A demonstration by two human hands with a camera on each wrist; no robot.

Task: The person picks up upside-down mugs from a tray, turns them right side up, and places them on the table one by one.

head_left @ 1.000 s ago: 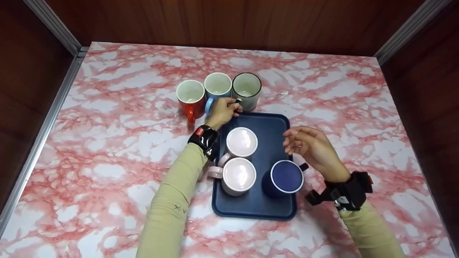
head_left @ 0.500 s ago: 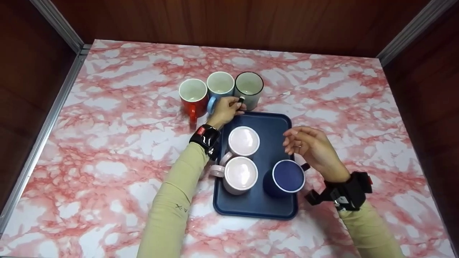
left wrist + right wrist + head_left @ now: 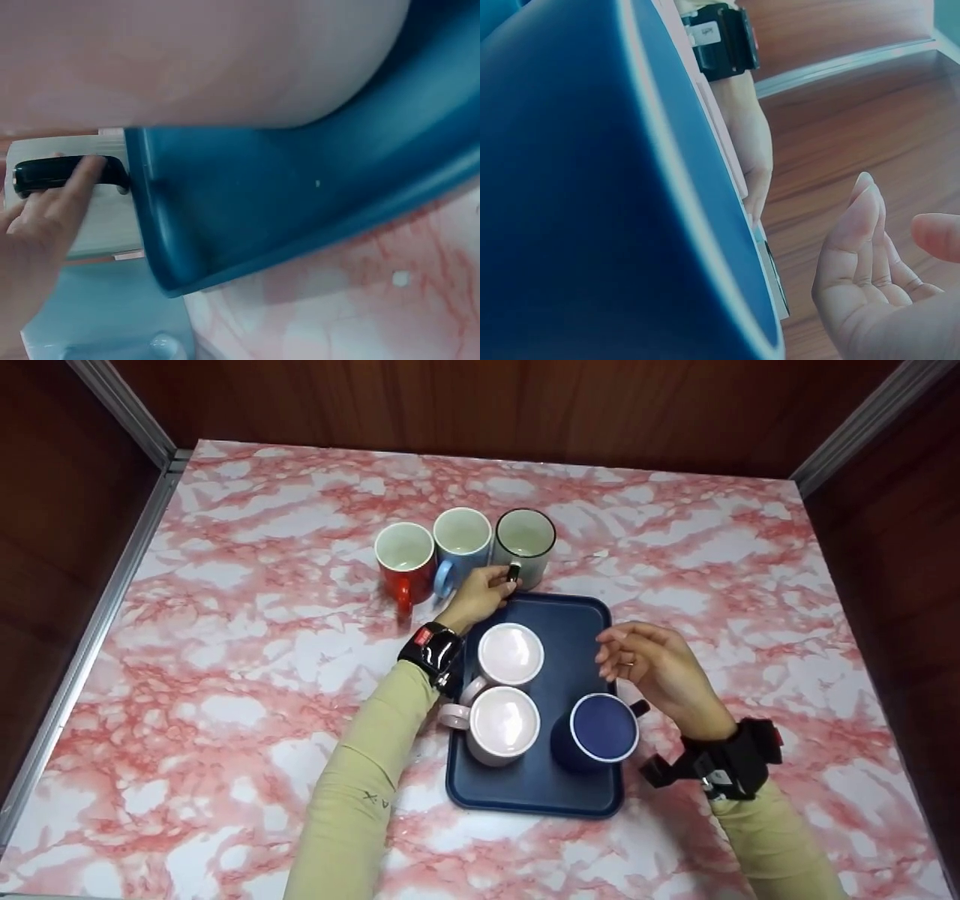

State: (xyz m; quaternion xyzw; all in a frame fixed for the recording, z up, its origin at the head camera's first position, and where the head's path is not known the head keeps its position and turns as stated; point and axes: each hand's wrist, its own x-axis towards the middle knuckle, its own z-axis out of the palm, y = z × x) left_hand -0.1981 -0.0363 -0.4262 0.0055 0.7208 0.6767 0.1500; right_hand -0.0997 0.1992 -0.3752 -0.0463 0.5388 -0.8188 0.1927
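At the tray's far edge, my left hand (image 3: 480,596) pinches the black handle (image 3: 514,572) of a grey mug with a black rim (image 3: 526,551). In the left wrist view, the fingers lie along that handle (image 3: 52,172). The mug stands upright just behind the dark blue tray (image 3: 577,619). Beside it on the left are a light blue mug (image 3: 466,556) and a red mug (image 3: 412,577). My right hand (image 3: 664,671) is held above the tray's right edge, fingers loosely bent and holding nothing. Nearest to it is a dark blue mug (image 3: 600,731) on the tray.
Two pale pink mugs (image 3: 510,654) occupy the tray's left side, one behind the other, handles toward the left. Brown wooden panels (image 3: 480,412) border the red-and-white marbled tabletop (image 3: 225,660) at the back and sides.
The grey mug has shifted slightly right, away from the light blue mug, and its handle has turned a little toward the front. My left hand moved with it. The right hand stays nearly still.
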